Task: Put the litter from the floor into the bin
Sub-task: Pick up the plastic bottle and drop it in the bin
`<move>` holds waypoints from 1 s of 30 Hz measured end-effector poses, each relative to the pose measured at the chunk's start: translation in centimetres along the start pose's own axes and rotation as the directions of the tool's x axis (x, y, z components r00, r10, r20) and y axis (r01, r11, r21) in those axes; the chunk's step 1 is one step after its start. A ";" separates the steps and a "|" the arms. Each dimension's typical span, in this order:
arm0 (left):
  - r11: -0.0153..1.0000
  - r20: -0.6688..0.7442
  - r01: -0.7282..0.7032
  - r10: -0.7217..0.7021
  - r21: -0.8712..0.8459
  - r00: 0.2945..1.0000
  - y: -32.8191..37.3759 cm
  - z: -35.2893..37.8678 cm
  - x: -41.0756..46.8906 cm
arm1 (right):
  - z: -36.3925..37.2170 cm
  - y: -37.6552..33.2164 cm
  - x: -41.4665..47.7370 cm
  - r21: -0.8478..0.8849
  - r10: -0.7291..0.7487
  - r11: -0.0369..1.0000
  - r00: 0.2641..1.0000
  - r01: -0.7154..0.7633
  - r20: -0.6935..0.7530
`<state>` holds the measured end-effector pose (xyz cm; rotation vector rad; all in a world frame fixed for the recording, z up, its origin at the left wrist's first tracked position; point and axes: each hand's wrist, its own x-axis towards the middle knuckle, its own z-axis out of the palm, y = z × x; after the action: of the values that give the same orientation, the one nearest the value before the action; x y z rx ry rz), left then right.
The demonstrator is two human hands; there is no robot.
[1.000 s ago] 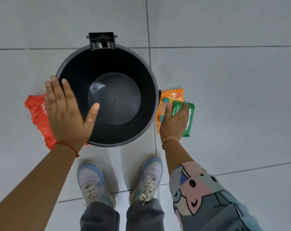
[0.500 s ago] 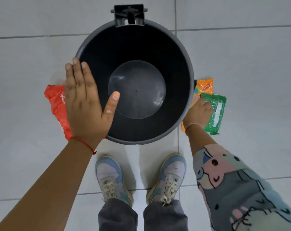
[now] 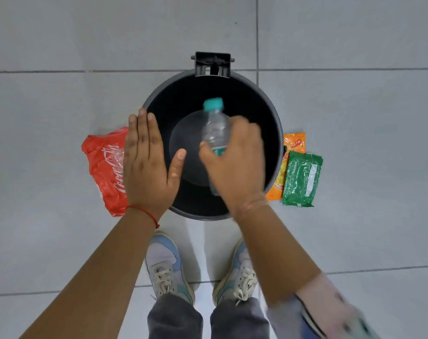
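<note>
A round black bin [image 3: 269, 113] stands on the grey tiled floor, and its inside shows nothing lying in it. My right hand [image 3: 235, 162] hovers over the bin's mouth, shut on a clear plastic bottle [image 3: 214, 129] with a teal cap pointing away from me. My left hand [image 3: 146, 165] is flat and open over the bin's left rim, fingers together, holding nothing. A red Coca-Cola wrapper [image 3: 105, 167] lies on the floor left of the bin, partly hidden by my left hand. An orange packet [image 3: 292, 145] and a green packet [image 3: 302, 179] lie on the floor right of the bin.
A black hinge bracket [image 3: 213, 63] sticks up at the bin's far rim. My two light sneakers [image 3: 168, 267] stand just in front of the bin. Grey tiles with dark grout lines stretch all around.
My right hand has come up from the packets on the floor and now holds the bottle over the bin. The view has pulled back and higher. The left hand stays by the rim.
</note>
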<state>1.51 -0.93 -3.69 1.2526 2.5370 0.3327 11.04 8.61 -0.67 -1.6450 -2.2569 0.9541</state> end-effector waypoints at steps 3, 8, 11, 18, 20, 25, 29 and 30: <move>1.000 -0.014 0.009 -0.009 0.013 1.000 0.2 0.0 0.0 | 5.9 2.0 2.5 -0.276 0.240 0.951 0.901 -0.142 0.363; 0.999 -0.015 0.011 -0.010 0.044 1.000 0.0 -0.2 0.7 | 8.9 4.5 4.6 -0.402 0.363 0.900 0.798 -0.167 0.482; 0.997 -0.016 0.004 -0.003 0.076 1.000 0.3 -0.1 1.4 | 7.9 4.1 3.9 -0.396 0.277 0.915 0.841 -0.083 0.465; 0.997 0.004 -0.003 0.003 0.077 1.000 0.7 0.4 1.5 | -0.9 4.5 1.8 0.198 -0.102 0.938 0.773 0.284 -0.626; 0.997 -0.015 -0.010 0.011 0.079 1.000 0.8 0.5 1.5 | -2.1 7.8 2.7 0.235 0.099 0.966 0.689 0.105 -0.718; 0.995 -0.047 -0.002 0.007 0.098 0.999 1.2 1.1 1.1 | 0.7 16.5 2.0 0.067 0.483 0.866 0.793 -0.496 -0.372; 0.995 -0.072 -0.004 0.012 0.105 0.997 1.2 1.2 1.1 | 3.0 20.8 0.8 -0.337 0.621 0.757 0.777 -0.559 0.107; 0.994 -0.075 -0.007 0.015 0.109 0.997 1.2 1.2 1.1 | 3.6 21.4 0.7 -0.386 0.643 0.745 0.739 -0.544 0.199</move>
<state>2.18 0.73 -4.62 1.3173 2.6450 0.2519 25.75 11.62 -16.29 -2.6506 -2.1609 1.1062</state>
